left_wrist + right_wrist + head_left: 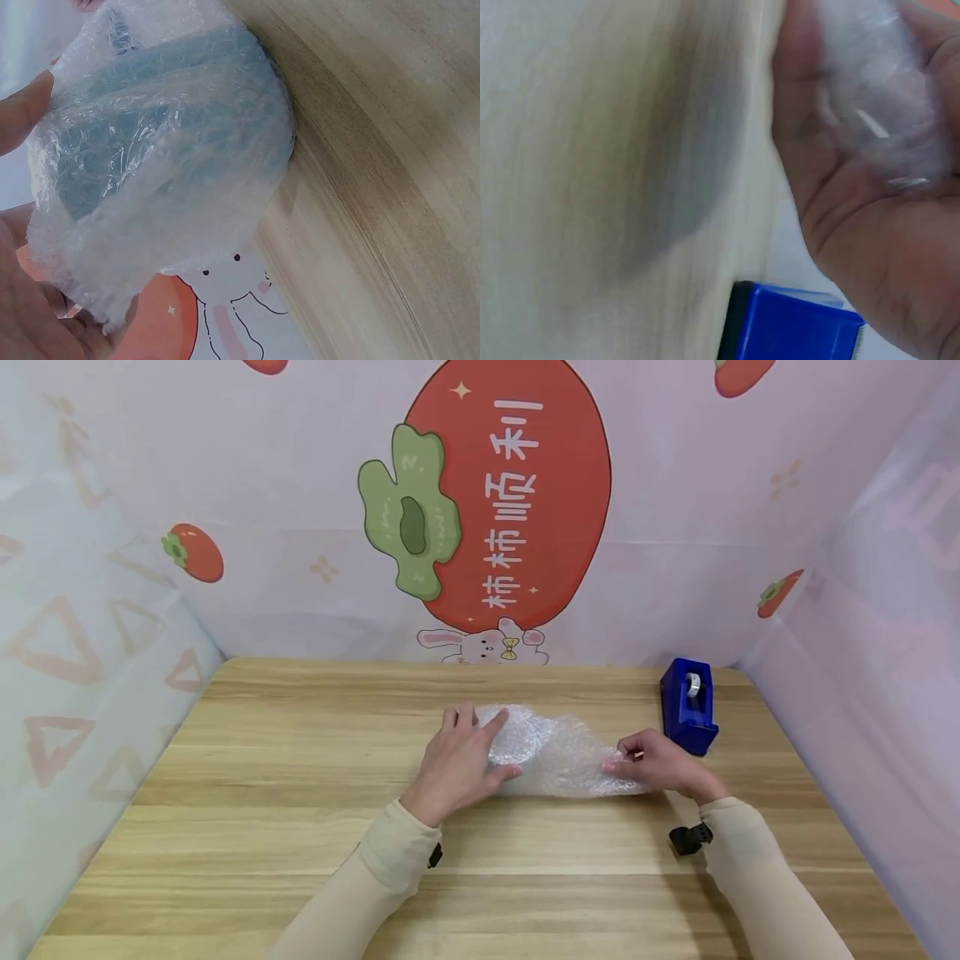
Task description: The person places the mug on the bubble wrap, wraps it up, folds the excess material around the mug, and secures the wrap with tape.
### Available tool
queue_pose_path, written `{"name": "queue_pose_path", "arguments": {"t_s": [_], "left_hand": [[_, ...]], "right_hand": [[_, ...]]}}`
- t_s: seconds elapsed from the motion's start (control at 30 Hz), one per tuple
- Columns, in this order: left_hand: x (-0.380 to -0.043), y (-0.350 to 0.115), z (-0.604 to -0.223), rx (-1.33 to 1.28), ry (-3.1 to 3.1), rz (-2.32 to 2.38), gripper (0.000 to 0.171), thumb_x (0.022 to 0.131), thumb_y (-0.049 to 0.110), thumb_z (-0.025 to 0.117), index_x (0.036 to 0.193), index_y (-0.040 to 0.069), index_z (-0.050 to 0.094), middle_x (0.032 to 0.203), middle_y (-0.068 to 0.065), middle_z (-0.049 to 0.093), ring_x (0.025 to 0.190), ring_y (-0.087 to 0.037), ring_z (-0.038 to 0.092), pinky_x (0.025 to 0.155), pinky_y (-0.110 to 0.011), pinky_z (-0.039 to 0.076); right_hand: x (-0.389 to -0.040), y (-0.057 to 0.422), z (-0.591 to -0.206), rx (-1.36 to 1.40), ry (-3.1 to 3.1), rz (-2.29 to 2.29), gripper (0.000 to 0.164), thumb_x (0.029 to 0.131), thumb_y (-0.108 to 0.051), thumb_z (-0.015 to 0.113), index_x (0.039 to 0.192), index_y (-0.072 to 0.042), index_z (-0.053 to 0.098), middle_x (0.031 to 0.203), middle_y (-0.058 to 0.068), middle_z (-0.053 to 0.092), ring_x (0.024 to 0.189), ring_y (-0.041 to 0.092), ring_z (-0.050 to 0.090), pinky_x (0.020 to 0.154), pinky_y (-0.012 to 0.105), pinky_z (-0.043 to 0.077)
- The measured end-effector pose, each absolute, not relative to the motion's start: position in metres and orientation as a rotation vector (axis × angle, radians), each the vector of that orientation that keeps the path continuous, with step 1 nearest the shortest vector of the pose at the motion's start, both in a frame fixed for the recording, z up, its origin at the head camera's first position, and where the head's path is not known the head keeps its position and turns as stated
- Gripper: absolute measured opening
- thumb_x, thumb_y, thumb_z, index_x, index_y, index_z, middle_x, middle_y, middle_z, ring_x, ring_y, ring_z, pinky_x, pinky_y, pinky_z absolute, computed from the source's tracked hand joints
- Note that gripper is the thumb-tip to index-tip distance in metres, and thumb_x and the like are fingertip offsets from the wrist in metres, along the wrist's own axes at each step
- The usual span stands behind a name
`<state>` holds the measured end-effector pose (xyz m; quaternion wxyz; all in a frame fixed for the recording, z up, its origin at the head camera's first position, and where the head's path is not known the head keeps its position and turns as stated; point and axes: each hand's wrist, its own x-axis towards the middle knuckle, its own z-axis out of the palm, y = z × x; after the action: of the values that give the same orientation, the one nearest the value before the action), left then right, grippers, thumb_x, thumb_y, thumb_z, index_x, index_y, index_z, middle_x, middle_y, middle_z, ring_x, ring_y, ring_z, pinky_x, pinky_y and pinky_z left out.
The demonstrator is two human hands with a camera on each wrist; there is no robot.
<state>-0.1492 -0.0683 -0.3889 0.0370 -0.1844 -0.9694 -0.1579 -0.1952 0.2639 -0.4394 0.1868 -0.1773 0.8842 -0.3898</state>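
Note:
A clear bubble wrap bundle (pixel 517 739) lies near the middle of the wooden table, with something pale blue inside it that shows through the layers in the left wrist view (pixel 161 142). My left hand (pixel 457 768) grips the bundle's left end, thumb on the near side and fingers over the far side. Toward the right, a crinkled loose end of the wrap (pixel 622 777) narrows into my right hand (pixel 663 764), which pinches it between thumb and fingers. In the right wrist view, gathered plastic (pixel 885 105) sits within that hand's curled fingers. The wrapped item's shape is partly hidden.
A blue tape dispenser (pixel 688 706) with a roll of tape stands at the table's back right, just beyond my right hand. The wooden table (pixel 300 735) meets a printed cloth backdrop (pixel 285 602) at its rear edge, and cloth walls rise on both sides.

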Motion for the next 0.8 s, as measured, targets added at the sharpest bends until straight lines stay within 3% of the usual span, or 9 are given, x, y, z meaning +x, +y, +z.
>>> {"name": "queue_pose_path", "arguments": {"t_s": [0.1, 0.2, 0.3, 0.37, 0.43, 0.53, 0.67, 0.8], "left_hand": [[-0.149, -0.068, -0.389, -0.571, -2.982, -0.490, 0.082, 0.081, 0.053, 0.081, 0.149, 0.016, 0.054, 0.114, -0.016, 0.049, 0.102, -0.029, 0.042, 0.066, -0.030, 0.044], [-0.149, -0.068, -0.389, -0.577, -2.988, -0.487, 0.082, 0.081, 0.053, 0.081, 0.149, 0.016, 0.053, 0.118, -0.017, 0.049, 0.105, -0.030, 0.042, 0.070, -0.032, 0.046], [-0.150, -0.069, -0.388, -0.573, -2.994, -0.490, 0.082, 0.081, 0.053, 0.081, 0.149, 0.016, 0.053, 0.119, -0.017, 0.049, 0.106, -0.030, 0.042, 0.071, -0.032, 0.047], [-0.150, -0.070, -0.387, -0.564, -2.996, -0.509, 0.082, 0.080, 0.053, 0.082, 0.149, 0.017, 0.053, 0.116, -0.015, 0.048, 0.105, -0.029, 0.042, 0.070, -0.032, 0.047], [-0.150, -0.071, -0.387, -0.554, -2.995, -0.539, 0.082, 0.080, 0.052, 0.083, 0.148, 0.017, 0.054, 0.113, -0.014, 0.048, 0.103, -0.028, 0.041, 0.068, -0.032, 0.046], [-0.150, -0.071, -0.386, -0.551, -2.993, -0.578, 0.082, 0.079, 0.051, 0.084, 0.148, 0.017, 0.055, 0.109, -0.012, 0.047, 0.101, -0.027, 0.041, 0.066, -0.032, 0.044], [-0.150, -0.071, -0.386, -0.548, -2.993, -0.584, 0.083, 0.079, 0.052, 0.084, 0.148, 0.017, 0.055, 0.110, -0.013, 0.048, 0.102, -0.027, 0.042, 0.068, -0.032, 0.045], [-0.150, -0.070, -0.386, -0.539, -3.003, -0.568, 0.084, 0.078, 0.053, 0.083, 0.149, 0.018, 0.054, 0.112, -0.013, 0.049, 0.104, -0.028, 0.042, 0.070, -0.032, 0.046]], "right_hand": [[-0.197, 0.267, -0.440, -0.464, 2.466, -1.107, 0.040, 0.099, -0.033, 0.068, 0.073, -0.006, 0.054, 0.068, -0.002, 0.041, 0.058, 0.012, 0.038, 0.056, 0.026, 0.037], [-0.197, 0.271, -0.438, -0.352, 2.420, -1.146, 0.043, 0.105, -0.040, 0.054, 0.089, -0.002, 0.066, 0.084, 0.003, 0.053, 0.071, 0.014, 0.047, 0.067, 0.030, 0.043], [-0.196, 0.274, -0.437, -0.262, 2.327, -1.190, 0.041, 0.110, -0.029, 0.044, 0.114, 0.005, 0.067, 0.099, 0.008, 0.060, 0.080, 0.013, 0.052, 0.074, 0.030, 0.046], [-0.196, 0.276, -0.437, -0.251, 2.286, -1.192, 0.033, 0.108, -0.014, 0.043, 0.122, 0.007, 0.065, 0.093, 0.007, 0.061, 0.072, 0.009, 0.051, 0.066, 0.026, 0.045], [-0.196, 0.277, -0.438, -0.266, 2.248, -1.208, 0.030, 0.101, 0.000, 0.042, 0.119, 0.009, 0.064, 0.078, 0.004, 0.055, 0.059, 0.007, 0.044, 0.056, 0.024, 0.040], [-0.195, 0.279, -0.440, -0.261, 2.266, -1.233, 0.028, 0.095, 0.009, 0.041, 0.106, 0.008, 0.067, 0.063, -0.004, 0.040, 0.048, 0.006, 0.031, 0.049, 0.023, 0.031], [-0.195, 0.279, -0.444, -0.226, 2.304, -1.252, 0.025, 0.090, 0.013, 0.042, 0.093, 0.003, 0.065, 0.061, -0.006, 0.035, 0.049, 0.006, 0.030, 0.049, 0.023, 0.029], [-0.196, 0.275, -0.443, -0.250, 2.334, -1.214, 0.030, 0.084, 0.018, 0.039, 0.093, 0.004, 0.064, 0.065, -0.004, 0.037, 0.055, 0.009, 0.034, 0.052, 0.024, 0.029]]}}
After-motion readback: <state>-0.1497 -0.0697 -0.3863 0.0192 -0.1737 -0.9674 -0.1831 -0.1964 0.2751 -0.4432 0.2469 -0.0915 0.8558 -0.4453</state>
